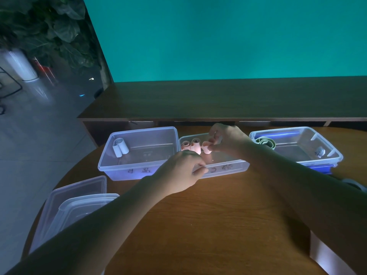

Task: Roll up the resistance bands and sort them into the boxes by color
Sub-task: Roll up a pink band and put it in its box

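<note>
Three clear plastic boxes stand in a row on the round wooden table. The left box (139,169) holds pale blue rolled bands (120,148). The middle box (226,168) holds two pink rolls (191,146). Over it my right hand (228,140) pinches a third pink roll (207,148), which stands beside the other two. My left hand (183,171) grips the middle box's front rim. The right box (317,153) contains a green rolled band (265,142) at its left end.
Clear lids (75,205) are stacked at the table's front left. A dark wooden shelf (218,100) runs behind the boxes under a teal wall. A pale strip (325,255) hangs at the table's right edge. Floor and plants lie to the left.
</note>
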`<action>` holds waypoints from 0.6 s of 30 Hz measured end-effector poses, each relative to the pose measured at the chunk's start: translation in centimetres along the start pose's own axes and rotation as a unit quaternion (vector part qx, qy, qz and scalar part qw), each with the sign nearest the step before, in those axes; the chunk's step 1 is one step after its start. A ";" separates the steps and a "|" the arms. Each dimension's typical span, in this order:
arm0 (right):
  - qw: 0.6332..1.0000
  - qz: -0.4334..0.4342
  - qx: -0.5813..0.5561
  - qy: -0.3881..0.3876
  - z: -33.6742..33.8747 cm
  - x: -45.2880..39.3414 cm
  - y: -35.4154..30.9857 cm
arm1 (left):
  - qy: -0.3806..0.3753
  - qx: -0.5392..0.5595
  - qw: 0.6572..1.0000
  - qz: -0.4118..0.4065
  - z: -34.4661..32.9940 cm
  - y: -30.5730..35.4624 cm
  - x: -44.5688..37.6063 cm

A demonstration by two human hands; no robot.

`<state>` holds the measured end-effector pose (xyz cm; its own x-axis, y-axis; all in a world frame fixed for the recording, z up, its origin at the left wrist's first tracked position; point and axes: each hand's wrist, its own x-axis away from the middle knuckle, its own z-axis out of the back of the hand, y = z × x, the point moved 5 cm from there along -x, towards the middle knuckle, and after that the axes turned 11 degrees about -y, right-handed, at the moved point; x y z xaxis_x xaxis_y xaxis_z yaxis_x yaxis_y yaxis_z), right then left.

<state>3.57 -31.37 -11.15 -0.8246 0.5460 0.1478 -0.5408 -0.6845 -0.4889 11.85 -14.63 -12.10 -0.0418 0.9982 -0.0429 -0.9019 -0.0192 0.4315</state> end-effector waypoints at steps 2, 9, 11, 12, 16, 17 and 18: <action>0.999 0.012 0.028 -0.015 -0.2 0.0 -0.2 | 0.000 -0.004 1.000 -0.004 0.0 0.1 0.0; 1.000 -0.011 0.025 -0.003 -0.3 -0.2 0.3 | -0.003 -0.013 1.000 -0.007 0.0 0.1 0.0; 0.999 -0.025 0.023 0.008 -0.2 -0.4 0.4 | -0.002 -0.013 1.000 -0.006 -0.1 0.0 0.0; 0.999 -0.034 0.029 0.005 -0.3 -0.5 0.5 | -0.002 -0.015 1.000 -0.007 -0.1 0.0 0.0; 0.998 -0.066 0.023 -0.004 -0.3 -0.9 0.5 | 0.003 -0.023 1.000 -0.011 -0.1 0.1 0.0; 0.997 -0.068 0.021 0.001 -0.3 -0.9 0.4 | 0.004 -0.022 1.000 -0.013 -0.1 0.1 0.0; 0.997 -0.068 0.020 0.005 -0.3 -1.0 0.3 | 0.006 -0.021 1.000 -0.014 0.0 0.2 0.0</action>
<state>4.29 -31.94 -11.67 -0.7413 0.6399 0.2023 -0.6542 -0.6219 -0.4304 11.63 -14.63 -12.00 -0.0201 0.9977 -0.0650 -0.9203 0.0070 0.3913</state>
